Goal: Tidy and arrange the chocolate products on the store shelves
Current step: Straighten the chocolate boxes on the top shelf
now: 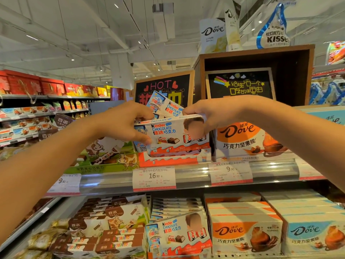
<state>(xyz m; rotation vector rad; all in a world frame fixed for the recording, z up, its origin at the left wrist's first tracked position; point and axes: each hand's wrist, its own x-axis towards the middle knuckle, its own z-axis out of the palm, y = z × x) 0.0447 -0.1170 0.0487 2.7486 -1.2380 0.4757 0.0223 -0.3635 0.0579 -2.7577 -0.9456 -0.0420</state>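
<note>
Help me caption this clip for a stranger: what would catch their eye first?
Both hands meet mid-frame on the upper shelf: the left hand and right hand grip a Kinder Chocolate box above its display tray, with a tilted Kinder box behind. Right of it stands an orange Dove pack; behind rises a black chalkboard sign reading HOT.

Price tags (154, 178) front the shelf; chalkboard signs (239, 84) above.

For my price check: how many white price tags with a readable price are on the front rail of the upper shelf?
3. One at the left reads 9.90, one in the middle under the Kinder boxes reads 16.90, one at the right under the Dove pack reads 9.90. Arms may hide others.
</note>
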